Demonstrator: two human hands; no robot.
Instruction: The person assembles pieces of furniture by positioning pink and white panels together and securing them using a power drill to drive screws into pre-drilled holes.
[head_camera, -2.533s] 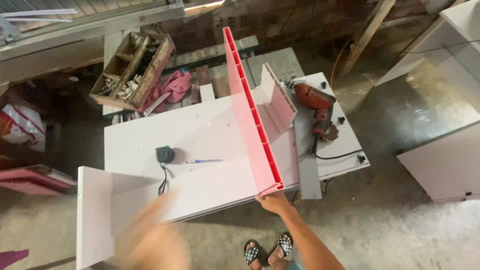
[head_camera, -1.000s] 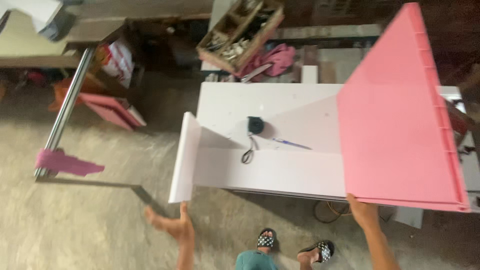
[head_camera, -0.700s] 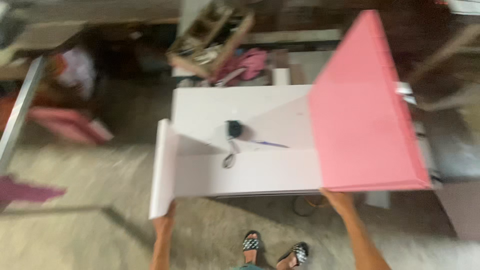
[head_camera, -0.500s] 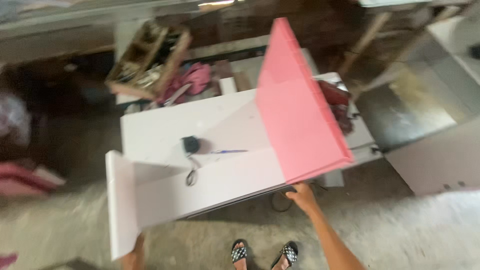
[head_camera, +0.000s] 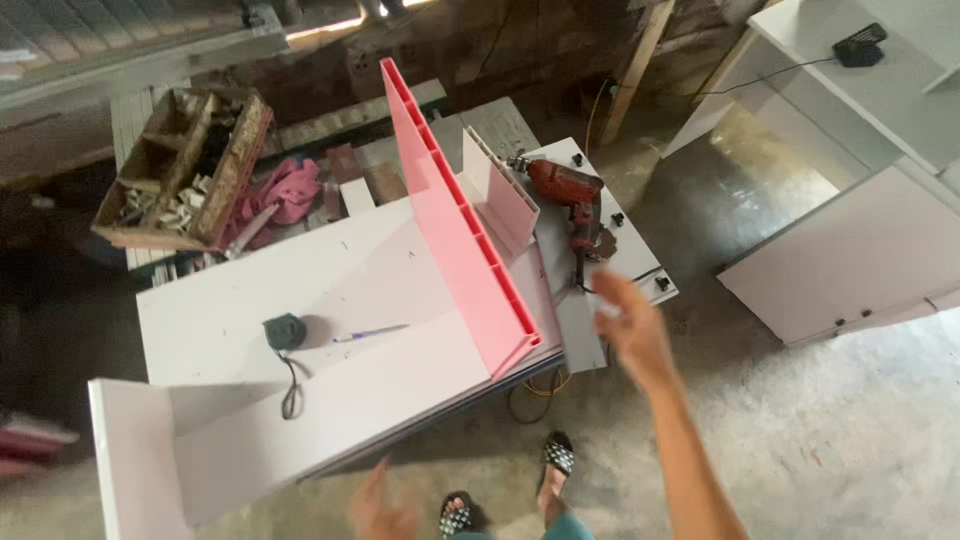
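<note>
A pink hollow panel (head_camera: 455, 225) stands upright on edge across the white panel assembly (head_camera: 330, 330) on the bench. My right hand (head_camera: 628, 325) hovers open in the air to the right of the pink panel's near end, touching nothing. My left hand (head_camera: 385, 505) is blurred low in the view, below the white panel's front edge, holding nothing. A dark tape measure (head_camera: 284, 332) and a pen (head_camera: 368, 333) lie on the white panel. A white end board (head_camera: 130, 460) stands at the assembly's left end.
A red power drill (head_camera: 568, 200) lies right of the pink panel. A wooden box of small parts (head_camera: 185, 170) and a pink cloth (head_camera: 285, 190) sit at the back. White cabinets (head_camera: 850, 250) stand at right. My sandalled feet (head_camera: 555, 455) are on the concrete floor.
My right hand has let go of the pink panel's near end and moved off to the right. The pink panel now stands upright on its own. My left hand has left the white end board.
</note>
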